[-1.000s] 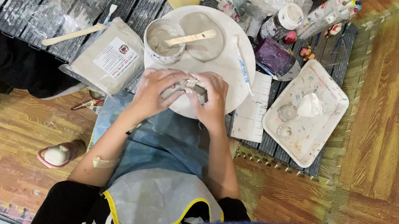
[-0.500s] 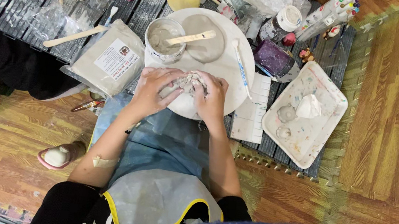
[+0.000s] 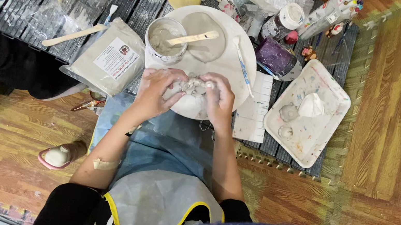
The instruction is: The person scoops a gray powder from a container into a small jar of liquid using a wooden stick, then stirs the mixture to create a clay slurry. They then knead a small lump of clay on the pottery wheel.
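- A home craft corner set up for clay work on a wooden floor (image 3: 400,104).
- Beyond the hands: a round white board (image 3: 233,65), a cup of grey slip (image 3: 165,39).
- Right of them: a paint-stained tray (image 3: 325,119), paint markers (image 3: 330,10).

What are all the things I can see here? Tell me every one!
Clay lump: one, grey, between both hands at the plate's near edge.
Round plate: one, white, middle of the dark mat.
Flat clay disc: one, grey, on the plate.
Cup: one, clay-smeared, on the plate's left side.
Wooden stick: one, tan, lying across the cup and disc.
Clay bag: one, grey with a white label, left of the plate.
Tray: one, white and paint-spotted, right of the plate.
Purple pot: one, between plate and tray.
Apron: one, blue-grey, on the lap.
Left hand: one, on the clay.
Right hand: one, on the clay.
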